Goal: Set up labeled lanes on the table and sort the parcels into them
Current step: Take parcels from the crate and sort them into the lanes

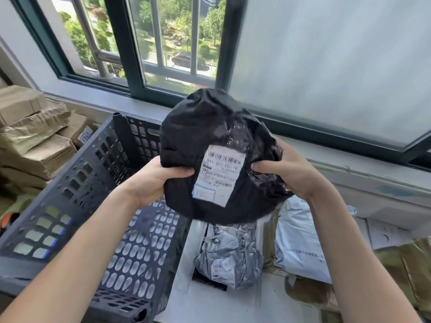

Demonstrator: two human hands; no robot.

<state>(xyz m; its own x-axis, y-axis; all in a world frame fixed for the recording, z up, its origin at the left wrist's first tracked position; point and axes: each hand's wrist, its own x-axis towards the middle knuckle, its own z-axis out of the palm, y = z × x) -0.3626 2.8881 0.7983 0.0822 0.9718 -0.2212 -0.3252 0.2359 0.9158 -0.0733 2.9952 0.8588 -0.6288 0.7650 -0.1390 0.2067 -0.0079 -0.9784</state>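
While both hands grip it, the rounded black plastic-wrapped parcel (pixel 210 127) is held up in the air over the far right corner of the dark grey perforated plastic crate (pixel 93 183), with its white printed shipping label (pixel 219 176) facing the camera (the print is too blurred to read). The left hand (pixel 154 180) curls round the parcel's lower left edge, thumb on the front. The right hand (pixel 286 171) pinches the crinkled wrap at the right edge, its thumb just beside the label.

Just right of the crate, on the white table top (pixel 221 306), a crumpled silver-grey plastic parcel (pixel 229 255) with a small label lies below the held one. Farther right of the crate is a pale blue-white poly mailer (pixel 300 241), and farthest from the crate an olive-brown wrapped parcel (pixel 408 264). Left of the crate stands a stack of brown cardboard boxes (pixel 30 136). Behind the crate, a dark-framed window (pixel 119 43) looks out on trees.
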